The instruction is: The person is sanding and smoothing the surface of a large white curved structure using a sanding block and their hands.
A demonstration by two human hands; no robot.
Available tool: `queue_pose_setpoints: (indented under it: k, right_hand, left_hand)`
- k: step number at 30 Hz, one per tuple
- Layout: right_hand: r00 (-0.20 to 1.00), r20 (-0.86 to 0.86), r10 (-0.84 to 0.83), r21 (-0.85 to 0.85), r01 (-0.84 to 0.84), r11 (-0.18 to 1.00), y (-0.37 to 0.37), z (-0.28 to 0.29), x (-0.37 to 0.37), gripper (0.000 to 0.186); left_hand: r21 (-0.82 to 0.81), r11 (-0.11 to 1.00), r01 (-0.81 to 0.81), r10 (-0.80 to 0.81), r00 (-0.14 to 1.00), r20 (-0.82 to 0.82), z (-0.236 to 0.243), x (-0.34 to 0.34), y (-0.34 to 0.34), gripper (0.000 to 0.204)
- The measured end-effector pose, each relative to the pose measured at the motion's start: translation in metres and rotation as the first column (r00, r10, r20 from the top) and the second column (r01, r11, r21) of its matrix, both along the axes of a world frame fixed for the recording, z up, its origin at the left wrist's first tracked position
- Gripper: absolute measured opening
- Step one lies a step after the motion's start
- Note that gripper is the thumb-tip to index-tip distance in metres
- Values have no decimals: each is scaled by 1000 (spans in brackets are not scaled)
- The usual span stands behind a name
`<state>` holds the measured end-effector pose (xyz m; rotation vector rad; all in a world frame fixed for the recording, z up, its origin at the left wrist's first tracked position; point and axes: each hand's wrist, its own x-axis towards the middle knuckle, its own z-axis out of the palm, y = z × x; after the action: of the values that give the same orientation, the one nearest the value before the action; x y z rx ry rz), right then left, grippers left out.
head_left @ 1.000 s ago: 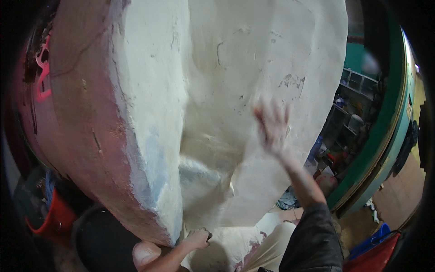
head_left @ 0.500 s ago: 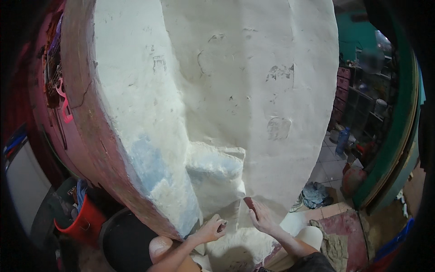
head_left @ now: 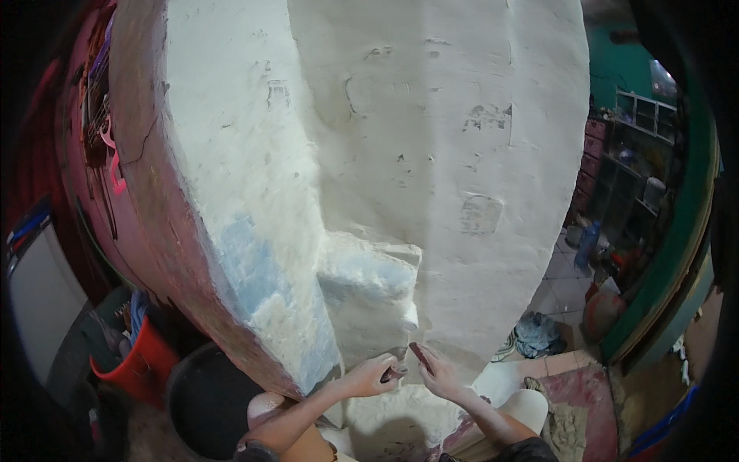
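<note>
Low in front of the white wall, my two hands are close together. My right hand pinches a reddish-brown piece that looks like sandpaper, its upper end sticking out toward the wall. My left hand has its fingers curled round a small dark brown piece, mostly hidden, perhaps also sandpaper. Just above the hands a white ledge with pale blue patches juts from the wall. I cannot tell whether either piece touches the wall.
A black tub and a red bucket stand at the left. My knees are bent beside the wall's low white step. To the right lie a bundle of cloth, a blue bottle and a crumpled rag, near a green door.
My left hand has moved right, closer to the right hand. The right hand and its brown piece have shifted slightly down and tilted; the whole view has turned a little.
</note>
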<state>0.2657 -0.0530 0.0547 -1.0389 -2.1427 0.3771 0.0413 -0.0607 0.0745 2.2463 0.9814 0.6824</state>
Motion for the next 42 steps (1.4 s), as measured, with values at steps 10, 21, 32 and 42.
queue_pose_setpoints:
  k: [10,21,32,42]
  right_hand:
    - [992,85,90,54,-95,994,4,34,-10,35]
    - [943,79,-324,796,136,590,35,298,-2,43]
    - [874,-138,-465,964,227,140,124,401,-36,43]
    - [877,-64,-476,961,184,208,132,360,-49,56]
  left_hand:
    - [60,998,-16,31,966,-256,-37,-24,-6,29]
    - [86,996,30,1,939,-343,-60,-24,-12,28]
    - [56,995,89,-58,910,-411,-55,-19,-24,20]
    - [66,994,88,-59,932,-357,-61,-14,-30,22]
